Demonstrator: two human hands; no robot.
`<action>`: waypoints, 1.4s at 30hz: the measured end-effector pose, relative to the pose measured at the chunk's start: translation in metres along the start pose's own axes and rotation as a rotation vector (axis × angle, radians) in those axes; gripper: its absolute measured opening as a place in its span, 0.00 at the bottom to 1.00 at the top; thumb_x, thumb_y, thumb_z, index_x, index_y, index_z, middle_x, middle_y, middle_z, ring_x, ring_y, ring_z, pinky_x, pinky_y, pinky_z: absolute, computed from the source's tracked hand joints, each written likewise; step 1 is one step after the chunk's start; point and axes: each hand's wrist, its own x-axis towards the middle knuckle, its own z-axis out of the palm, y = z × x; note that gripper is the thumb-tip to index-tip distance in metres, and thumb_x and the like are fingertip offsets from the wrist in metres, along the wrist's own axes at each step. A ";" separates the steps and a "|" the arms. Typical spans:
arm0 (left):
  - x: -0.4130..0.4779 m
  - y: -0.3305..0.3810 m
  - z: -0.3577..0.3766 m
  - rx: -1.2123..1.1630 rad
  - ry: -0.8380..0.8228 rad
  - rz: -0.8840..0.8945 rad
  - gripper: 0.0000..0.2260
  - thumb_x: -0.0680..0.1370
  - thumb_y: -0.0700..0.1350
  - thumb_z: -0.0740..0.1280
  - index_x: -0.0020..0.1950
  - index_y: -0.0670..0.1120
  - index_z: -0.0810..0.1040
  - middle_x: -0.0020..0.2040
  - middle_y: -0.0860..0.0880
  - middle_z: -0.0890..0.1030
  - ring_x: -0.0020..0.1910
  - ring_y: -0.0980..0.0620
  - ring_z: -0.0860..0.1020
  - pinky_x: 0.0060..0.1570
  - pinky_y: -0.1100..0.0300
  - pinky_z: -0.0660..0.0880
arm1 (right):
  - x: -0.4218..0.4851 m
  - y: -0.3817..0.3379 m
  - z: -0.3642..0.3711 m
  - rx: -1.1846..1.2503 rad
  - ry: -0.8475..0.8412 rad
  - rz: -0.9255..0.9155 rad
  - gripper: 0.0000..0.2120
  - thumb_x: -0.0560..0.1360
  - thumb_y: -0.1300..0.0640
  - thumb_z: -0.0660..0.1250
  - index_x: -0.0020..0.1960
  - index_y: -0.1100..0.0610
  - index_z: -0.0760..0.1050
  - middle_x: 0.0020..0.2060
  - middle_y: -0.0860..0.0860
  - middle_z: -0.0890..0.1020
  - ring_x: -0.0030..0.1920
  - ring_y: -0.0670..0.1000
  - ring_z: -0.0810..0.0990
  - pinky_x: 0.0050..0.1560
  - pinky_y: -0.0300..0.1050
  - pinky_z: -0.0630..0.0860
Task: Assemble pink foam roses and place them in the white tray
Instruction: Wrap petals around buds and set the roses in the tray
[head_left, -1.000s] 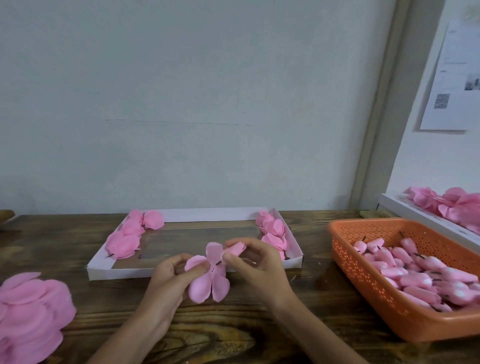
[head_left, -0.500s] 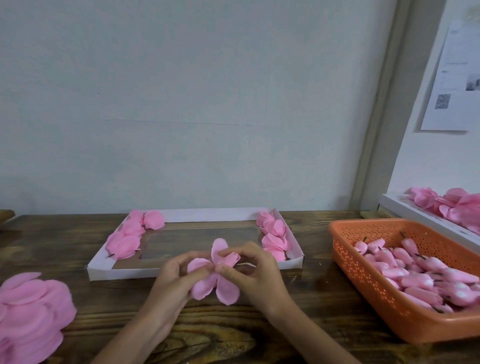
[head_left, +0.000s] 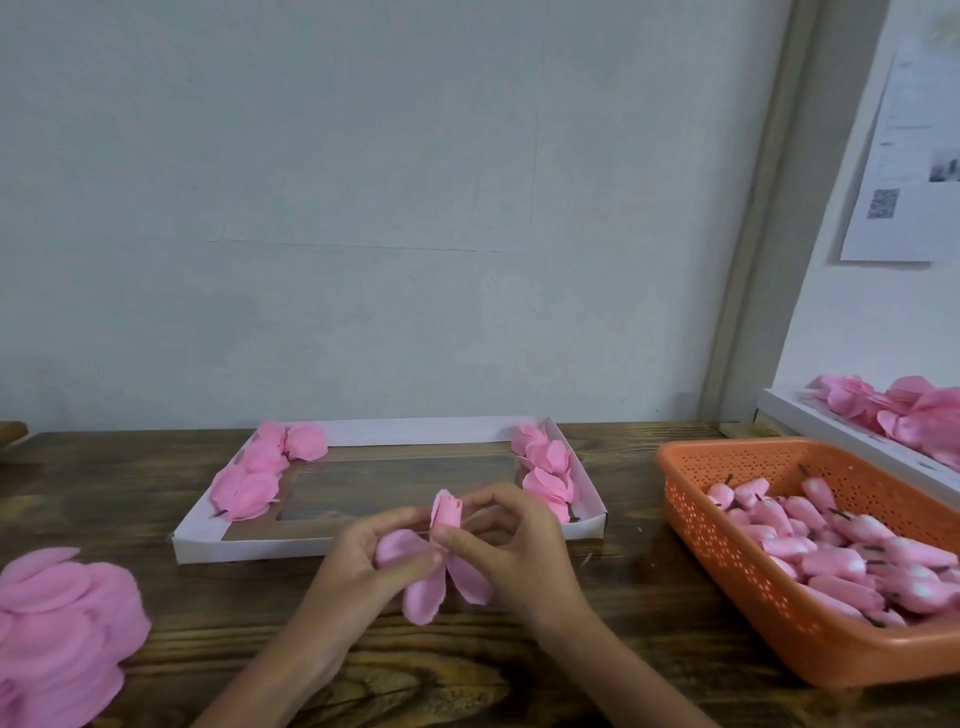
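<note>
Left hand (head_left: 363, 561) and right hand (head_left: 514, 551) both pinch a half-made rose (head_left: 431, 566), just before the white tray (head_left: 415, 431) at 12 o'clock. Its 9 and 3 o'clock sides hold finished roses (head_left: 254, 483); spare buds (head_left: 810, 535) fill the basket (head_left: 691, 499) at 3 o'clock.

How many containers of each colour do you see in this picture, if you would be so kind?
White: 2, the middle tray and the right tray
Orange: 1, the basket
Total: 3
</note>
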 end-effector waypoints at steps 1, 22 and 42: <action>-0.001 0.001 0.000 0.007 0.001 0.022 0.17 0.72 0.46 0.78 0.61 0.55 0.86 0.58 0.46 0.87 0.58 0.46 0.85 0.53 0.58 0.82 | 0.000 0.000 0.001 -0.001 0.010 -0.007 0.10 0.71 0.59 0.82 0.50 0.55 0.84 0.43 0.52 0.88 0.43 0.51 0.88 0.47 0.49 0.85; 0.001 -0.004 -0.005 -0.053 -0.036 -0.041 0.23 0.70 0.48 0.80 0.62 0.56 0.76 0.52 0.37 0.87 0.53 0.37 0.86 0.55 0.45 0.83 | 0.003 0.002 -0.005 0.053 -0.164 0.057 0.07 0.77 0.55 0.77 0.54 0.53 0.86 0.48 0.49 0.89 0.51 0.51 0.87 0.53 0.44 0.83; 0.001 -0.001 0.003 -0.009 0.309 0.142 0.05 0.69 0.50 0.76 0.43 0.52 0.90 0.43 0.47 0.89 0.43 0.54 0.87 0.40 0.66 0.80 | -0.002 0.001 0.003 0.056 -0.168 -0.043 0.12 0.73 0.53 0.80 0.54 0.55 0.85 0.50 0.50 0.88 0.51 0.53 0.88 0.53 0.59 0.85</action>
